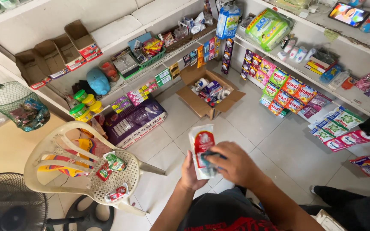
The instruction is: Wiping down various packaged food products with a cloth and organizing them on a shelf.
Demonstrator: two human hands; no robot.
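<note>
My left hand [189, 173] holds a white and red sachet strip [202, 143] upright from below. Over the strip's lower part my right hand [234, 164] pinches a small dark blue object [212, 156] against it; what that object is cannot be told. Both hands are low in the middle of the head view, above the tiled floor. Beyond them an open cardboard box [208, 96] full of small packets stands on the floor against the shelves.
A cream plastic chair [71, 167] with a few sachets on its seat stands at the left, a fan [9, 205] below it. Shelves with hanging sachet strips [292, 92] line the back and right walls. A purple sack [135, 119] lies under the left shelf.
</note>
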